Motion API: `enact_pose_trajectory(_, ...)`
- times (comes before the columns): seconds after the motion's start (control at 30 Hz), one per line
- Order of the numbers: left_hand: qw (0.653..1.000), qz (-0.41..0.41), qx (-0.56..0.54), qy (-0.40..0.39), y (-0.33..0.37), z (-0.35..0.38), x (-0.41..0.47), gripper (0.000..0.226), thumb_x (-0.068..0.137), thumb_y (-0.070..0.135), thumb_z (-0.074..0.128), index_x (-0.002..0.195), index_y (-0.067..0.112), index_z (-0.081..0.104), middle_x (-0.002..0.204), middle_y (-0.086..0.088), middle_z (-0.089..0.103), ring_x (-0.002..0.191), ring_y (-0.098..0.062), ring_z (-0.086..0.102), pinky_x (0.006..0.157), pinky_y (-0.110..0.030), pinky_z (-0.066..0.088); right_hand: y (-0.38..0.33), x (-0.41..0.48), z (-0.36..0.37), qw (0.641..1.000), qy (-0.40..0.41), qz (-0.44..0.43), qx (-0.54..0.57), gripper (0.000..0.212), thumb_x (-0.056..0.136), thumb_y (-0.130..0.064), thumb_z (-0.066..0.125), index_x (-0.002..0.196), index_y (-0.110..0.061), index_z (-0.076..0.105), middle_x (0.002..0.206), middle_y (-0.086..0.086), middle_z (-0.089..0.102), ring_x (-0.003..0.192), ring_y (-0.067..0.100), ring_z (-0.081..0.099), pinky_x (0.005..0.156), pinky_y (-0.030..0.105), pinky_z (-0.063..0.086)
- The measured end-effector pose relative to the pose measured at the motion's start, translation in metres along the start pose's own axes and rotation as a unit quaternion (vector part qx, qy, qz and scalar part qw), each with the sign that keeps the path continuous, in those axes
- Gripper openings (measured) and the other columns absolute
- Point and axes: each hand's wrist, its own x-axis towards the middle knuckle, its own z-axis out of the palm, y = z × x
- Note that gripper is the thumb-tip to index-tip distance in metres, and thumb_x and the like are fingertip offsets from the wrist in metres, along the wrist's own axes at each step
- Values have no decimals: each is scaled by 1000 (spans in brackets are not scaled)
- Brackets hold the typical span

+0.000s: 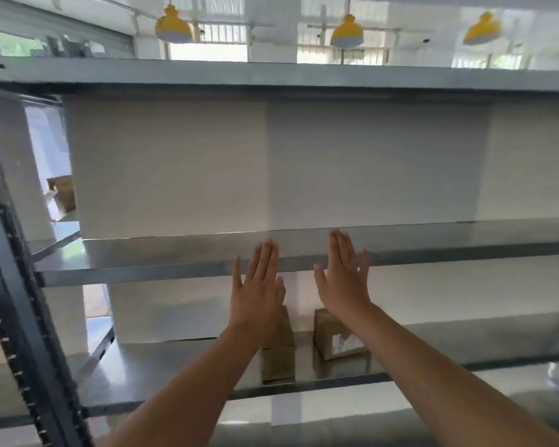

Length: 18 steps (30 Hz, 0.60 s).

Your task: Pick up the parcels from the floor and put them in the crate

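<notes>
Both my arms reach forward toward a grey metal shelving rack. My left hand [259,285] and my right hand [344,275] are raised side by side with fingers straight, palms facing away, and hold nothing. Behind and below them, two brown cardboard parcels stand on a lower shelf: a tall one [279,356] partly hidden by my left wrist, and a squat one with a white label [338,337] partly hidden by my right forearm. No crate and no floor parcels are in view.
The rack's middle shelf [142,259] runs across just beyond my fingertips, the top shelf [271,75] above it. A dark perforated upright [23,301] stands at left. Another cardboard box [63,191] shows far left behind the rack. Yellow lamps hang overhead.
</notes>
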Motion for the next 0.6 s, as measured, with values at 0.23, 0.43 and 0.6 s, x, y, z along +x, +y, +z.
enact_pose_trajectory(0.23, 993, 89, -79, 17, 186, 22, 29, 58, 101, 40, -4, 153, 20, -17, 162, 3, -16, 150, -18, -10, 119, -47, -7, 172, -28, -79, 993, 44, 86, -71, 70, 104, -44, 28, 158, -16, -7, 165, 0, -12, 151, 16, -13, 118, 46, -14)
enact_pose_trajectory(0.43, 979, 159, -127, 7, 330, 40, 22, 58, 102, 37, 1, 155, 17, -13, 163, 2, -16, 150, -17, -14, 122, -47, -7, 300, -83, -137, 982, 55, 147, -102, 66, 104, -43, 21, 157, -14, -6, 166, 0, -7, 152, 14, -11, 119, 45, -14)
enact_pose_trajectory(0.6, 954, 238, -180, -8, 449, 45, -5, 60, 105, 35, 20, 156, 15, -4, 163, 1, -10, 151, -17, -8, 122, -48, -3, 405, -158, -192, 959, 67, 233, -145, 67, 104, -44, 26, 158, -13, 1, 166, 2, -1, 152, 15, -5, 120, 50, -9)
